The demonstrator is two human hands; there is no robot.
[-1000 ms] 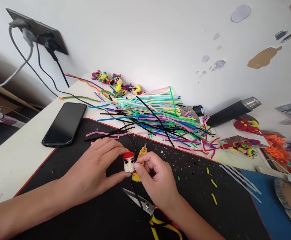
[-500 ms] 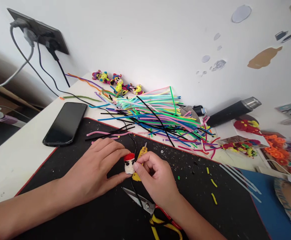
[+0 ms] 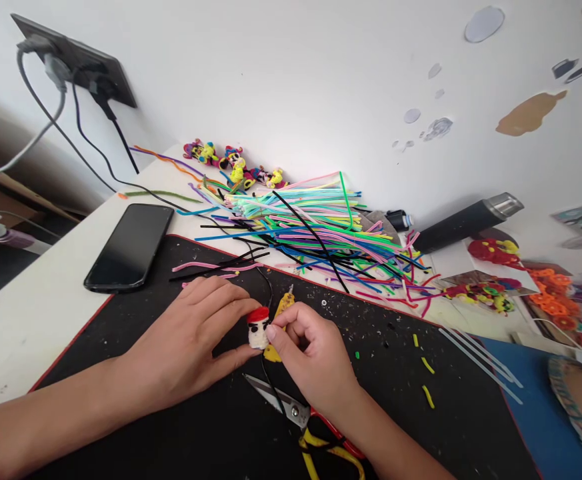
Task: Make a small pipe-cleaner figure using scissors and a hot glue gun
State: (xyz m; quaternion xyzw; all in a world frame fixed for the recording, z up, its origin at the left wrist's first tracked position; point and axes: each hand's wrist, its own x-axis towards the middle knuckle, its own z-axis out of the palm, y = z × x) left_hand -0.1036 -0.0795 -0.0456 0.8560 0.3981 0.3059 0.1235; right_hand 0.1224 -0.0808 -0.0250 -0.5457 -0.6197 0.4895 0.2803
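Between my hands is a small white doll head with a red top and black eyes and brows. My left hand grips it from the left, fingers at its top and thumb at its base. From the right, my right hand pinches at its edge by one eye; whether a small piece sits in that pinch is hidden. Just behind, a yellow hot glue gun with a black cord lies partly covered by my right hand. Scissors with red and yellow handles rest below, partly under my right wrist.
A black mat covers the table front. A phone lies left. Behind are a heap of pipe cleaners and several fuzzy dolls. To the right are yellow scraps, glue sticks and a dark flask.
Hardly anything differs. Both hands stay at the doll head, which has shifted very slightly to the left.
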